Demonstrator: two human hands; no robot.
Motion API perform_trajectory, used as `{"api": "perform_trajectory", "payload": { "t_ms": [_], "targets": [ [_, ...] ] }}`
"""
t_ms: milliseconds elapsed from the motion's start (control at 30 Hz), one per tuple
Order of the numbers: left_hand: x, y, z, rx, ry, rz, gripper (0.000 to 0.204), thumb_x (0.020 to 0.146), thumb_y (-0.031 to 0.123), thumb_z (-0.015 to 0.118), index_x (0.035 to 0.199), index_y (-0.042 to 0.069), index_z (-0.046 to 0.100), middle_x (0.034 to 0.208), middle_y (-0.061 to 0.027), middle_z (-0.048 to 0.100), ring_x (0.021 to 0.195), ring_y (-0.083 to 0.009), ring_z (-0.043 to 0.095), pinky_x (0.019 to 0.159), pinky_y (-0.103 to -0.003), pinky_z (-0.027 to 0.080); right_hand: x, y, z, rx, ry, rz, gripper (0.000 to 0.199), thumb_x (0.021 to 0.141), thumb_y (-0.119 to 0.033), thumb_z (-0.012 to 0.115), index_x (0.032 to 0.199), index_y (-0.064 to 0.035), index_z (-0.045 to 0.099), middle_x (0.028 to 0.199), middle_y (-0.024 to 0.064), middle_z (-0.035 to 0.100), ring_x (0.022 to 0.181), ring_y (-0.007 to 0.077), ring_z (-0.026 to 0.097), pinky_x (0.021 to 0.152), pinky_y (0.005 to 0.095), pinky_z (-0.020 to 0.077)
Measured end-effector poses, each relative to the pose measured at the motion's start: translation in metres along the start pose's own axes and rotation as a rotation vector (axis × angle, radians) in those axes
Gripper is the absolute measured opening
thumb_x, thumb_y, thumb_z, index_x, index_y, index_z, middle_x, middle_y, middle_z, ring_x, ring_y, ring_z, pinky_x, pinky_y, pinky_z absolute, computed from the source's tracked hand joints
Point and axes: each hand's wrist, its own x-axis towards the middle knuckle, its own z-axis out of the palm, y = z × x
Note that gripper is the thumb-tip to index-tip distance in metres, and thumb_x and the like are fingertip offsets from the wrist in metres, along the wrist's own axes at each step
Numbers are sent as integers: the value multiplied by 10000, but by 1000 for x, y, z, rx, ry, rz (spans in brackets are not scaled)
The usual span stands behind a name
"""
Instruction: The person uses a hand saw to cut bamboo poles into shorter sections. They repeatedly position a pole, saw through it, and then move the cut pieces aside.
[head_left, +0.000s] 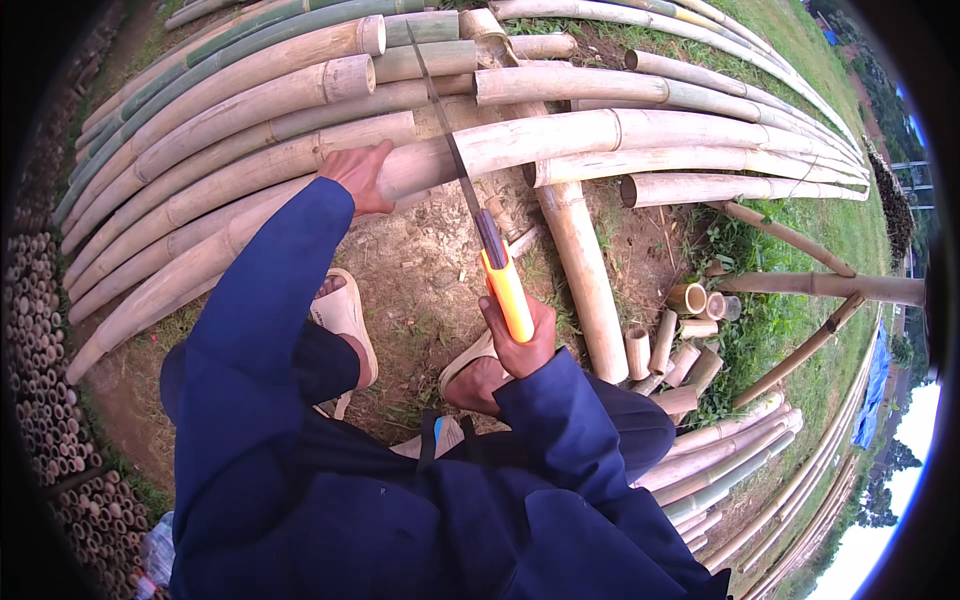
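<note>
A long pale bamboo pole runs across in front of me. My left hand is closed over it, left of the saw. My right hand grips the yellow-orange handle of a hand saw. The saw's long dark blade points away from me and crosses the pole just right of my left hand. I cannot tell whether its teeth are in the bamboo. Under the pole, a thicker bamboo support slants toward me.
More bamboo poles lie side by side at the far left, others at the far right. Short cut bamboo pieces lie right of the support. Stacked bamboo lines the left edge. My sandalled feet rest on bare soil below the pole.
</note>
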Motion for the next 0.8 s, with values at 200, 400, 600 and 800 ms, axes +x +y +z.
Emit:
{"api": "perform_trajectory", "payload": {
  "t_ms": [200,400,600,800],
  "targets": [
    [-5,16,-7,15,-75,-85,689,618,353,841,1159,43,548,996,-229,715,944,-430,704,837,-516,563,-110,2,-48,-209,22,-155,79,913,-14,731,972,39,733,785,135,732,709,225,727,670,338,556],
    [-6,9,-10,-6,-24,-47,680,626,354,842,1164,53,555,991,-230,718,960,-434,699,865,-510,558,0,2,0,-45,18,-24,103,935,-63,729,900,26,691,669,100,636,580,155,576,564,332,474],
    [-12,2,4,-26,38,-19,679,627,350,834,1167,45,558,973,-233,717,931,-438,701,838,-517,557,-153,12,-58,-254,-67,-39,205,907,14,695,1106,43,736,1011,200,771,997,288,769,910,347,573],
    [0,3,-2,-41,-23,-37,716,614,359,838,1200,58,557,1004,-244,704,955,-461,680,828,-530,545,3,17,-11,-79,-42,1,168,960,-92,751,1010,63,706,746,18,649,657,73,525,608,276,462]
  ]
}}
